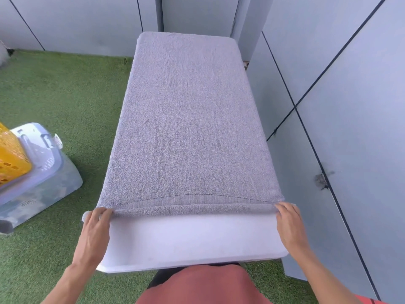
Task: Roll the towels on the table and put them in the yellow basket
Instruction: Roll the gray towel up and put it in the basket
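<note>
A grey towel [188, 119] is spread lengthwise over a white table [192, 240], covering nearly all of its top from the far end down to a bare white strip at the near end. The near edge of the towel has been turned over on itself into a narrow first fold or roll, which runs straight across the table from one side to the other (a stitched hem band can be seen just behind it).

The left corner of this rolled edge is gripped by the left hand [96, 229], with the fingers curled over the top of the cloth. The right corner is pinched in the same way by the right hand [289, 220], the fingertips being laid on the fold. Both hands are set at the outer ends of the roll, well apart from each other, with the forearms reaching in from the bottom of the view.

The yellow basket [12, 154] is seen only in part at the left edge of the view, standing on the lid of a clear plastic storage box [41, 185]. The box is placed on green artificial grass [65, 95], near the table's left side but apart from it. Pale grey wall panels [350, 106] with dark seams are set behind and to the right of the table.
</note>
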`<state>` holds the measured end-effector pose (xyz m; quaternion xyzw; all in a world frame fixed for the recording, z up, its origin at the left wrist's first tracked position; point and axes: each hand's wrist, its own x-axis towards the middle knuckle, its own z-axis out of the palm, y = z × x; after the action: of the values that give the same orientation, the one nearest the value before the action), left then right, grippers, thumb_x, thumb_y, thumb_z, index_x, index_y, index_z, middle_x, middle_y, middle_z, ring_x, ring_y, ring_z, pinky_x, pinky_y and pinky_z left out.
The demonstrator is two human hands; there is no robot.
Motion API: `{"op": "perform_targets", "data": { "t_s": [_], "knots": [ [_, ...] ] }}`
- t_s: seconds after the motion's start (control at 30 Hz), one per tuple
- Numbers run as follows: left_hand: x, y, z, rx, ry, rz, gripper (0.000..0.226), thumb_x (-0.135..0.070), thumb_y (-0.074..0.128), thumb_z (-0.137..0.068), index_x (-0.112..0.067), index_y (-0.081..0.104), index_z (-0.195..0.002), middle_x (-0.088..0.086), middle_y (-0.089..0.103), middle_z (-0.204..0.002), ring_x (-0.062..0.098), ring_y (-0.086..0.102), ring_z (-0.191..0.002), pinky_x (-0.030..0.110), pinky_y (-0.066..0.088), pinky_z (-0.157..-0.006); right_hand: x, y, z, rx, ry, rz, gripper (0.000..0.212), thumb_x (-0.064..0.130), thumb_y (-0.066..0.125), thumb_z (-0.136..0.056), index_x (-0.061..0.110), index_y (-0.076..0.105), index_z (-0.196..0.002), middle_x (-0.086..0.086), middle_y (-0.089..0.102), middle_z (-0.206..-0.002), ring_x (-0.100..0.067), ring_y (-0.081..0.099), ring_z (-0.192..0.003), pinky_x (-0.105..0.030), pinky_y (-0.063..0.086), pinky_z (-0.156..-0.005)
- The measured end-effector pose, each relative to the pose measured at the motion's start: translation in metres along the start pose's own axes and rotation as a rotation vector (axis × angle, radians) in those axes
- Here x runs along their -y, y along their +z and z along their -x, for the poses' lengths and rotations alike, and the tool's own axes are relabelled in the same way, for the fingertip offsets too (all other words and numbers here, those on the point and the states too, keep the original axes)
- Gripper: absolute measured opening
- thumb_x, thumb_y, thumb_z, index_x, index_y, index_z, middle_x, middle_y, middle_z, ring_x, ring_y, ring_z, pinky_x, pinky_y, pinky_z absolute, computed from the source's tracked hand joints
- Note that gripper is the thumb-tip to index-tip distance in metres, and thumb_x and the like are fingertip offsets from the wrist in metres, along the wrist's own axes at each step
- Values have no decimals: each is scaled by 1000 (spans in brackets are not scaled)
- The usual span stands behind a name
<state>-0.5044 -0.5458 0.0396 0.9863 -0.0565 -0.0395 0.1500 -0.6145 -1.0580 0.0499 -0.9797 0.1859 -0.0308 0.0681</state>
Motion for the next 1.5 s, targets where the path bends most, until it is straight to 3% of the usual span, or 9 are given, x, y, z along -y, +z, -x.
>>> {"op": "perform_targets", "data": {
  "t_s": [0.3, 0.5, 0.6, 0.8, 1.07, 1.17, 1.27, 1.37, 1.5],
  "knots": [
    [21, -29, -28, 313, -100, 128, 33, 7, 56, -87, -11, 67, -113, 8, 68, -105, 26, 61, -95, 32, 46, -76, -23, -27, -27, 519, 149, -165, 17, 5, 52, -89, 15, 65, -85, 1, 65, -84, -24, 58, -87, -32, 43, -73],
    [12, -35, -44, 157, -217, 253, 19, 0, 71, -80, -11, 66, -94, 7, 51, -101, 28, 54, -92, 22, 41, -72, -2, -27, -24, 73, 313, -385, 22, 0, 73, -77, 19, 63, -75, -5, 56, -86, -23, 53, -85, -24, 31, -77],
    [3, -22, -18, -46, -6, 18, 20, 10, 65, -80, -7, 69, -87, 9, 53, -93, 31, 45, -86, 41, 45, -71, 8, -16, 3, -46, 153, -169, 7, 2, 68, -83, 8, 68, -84, -5, 52, -88, -30, 48, -90, -29, 33, -81],
    [-4, 5, 15, -69, 101, -117, 54, 12, 67, -73, 3, 55, -124, 20, 51, -117, 40, 47, -103, 52, 52, -77, 9, 0, 25, 28, 14, -73, 45, 8, 76, -77, -4, 61, -118, -8, 51, -112, -26, 43, -114, -36, 43, -96],
    [-9, -17, -24, -1, 2, 114, 25, 6, 57, -87, -7, 60, -108, 12, 67, -103, 34, 54, -96, 43, 46, -70, 0, -5, -11, 98, -23, 41, 22, -4, 62, -84, 6, 67, -103, -6, 63, -99, -30, 49, -94, -36, 39, -88],
    [8, -29, -28, 148, 4, 156, 22, 2, 59, -88, -13, 68, -102, 4, 69, -103, 25, 58, -95, 36, 44, -75, -8, -23, -10, 292, -9, -65, 23, 6, 50, -96, 10, 66, -112, -6, 63, -109, -30, 49, -105, -38, 39, -93],
    [15, -35, -42, 292, -21, 193, 20, -2, 64, -87, -14, 71, -102, 3, 72, -99, 22, 62, -91, 31, 44, -77, -15, -41, -26, 516, 137, -357, 14, 9, 62, -89, 22, 66, -90, -5, 69, -91, -26, 63, -92, -35, 44, -83],
    [10, -36, -60, 222, -138, 280, 20, -2, 73, -80, -12, 71, -97, 9, 67, -96, 20, 60, -77, 11, 41, -65, -10, -43, -40, 446, 342, -556, 16, 8, 74, -80, 18, 66, -89, -11, 69, -86, -26, 65, -84, -31, 47, -75],
    [2, -29, -53, 12, -56, 145, 17, 5, 70, -78, -12, 71, -80, 6, 52, -85, 27, 48, -77, 25, 41, -68, 0, -29, -33, 80, 297, -417, 19, 5, 76, -76, 21, 65, -74, -8, 59, -87, -22, 52, -83, -19, 34, -70]
  ]
}}
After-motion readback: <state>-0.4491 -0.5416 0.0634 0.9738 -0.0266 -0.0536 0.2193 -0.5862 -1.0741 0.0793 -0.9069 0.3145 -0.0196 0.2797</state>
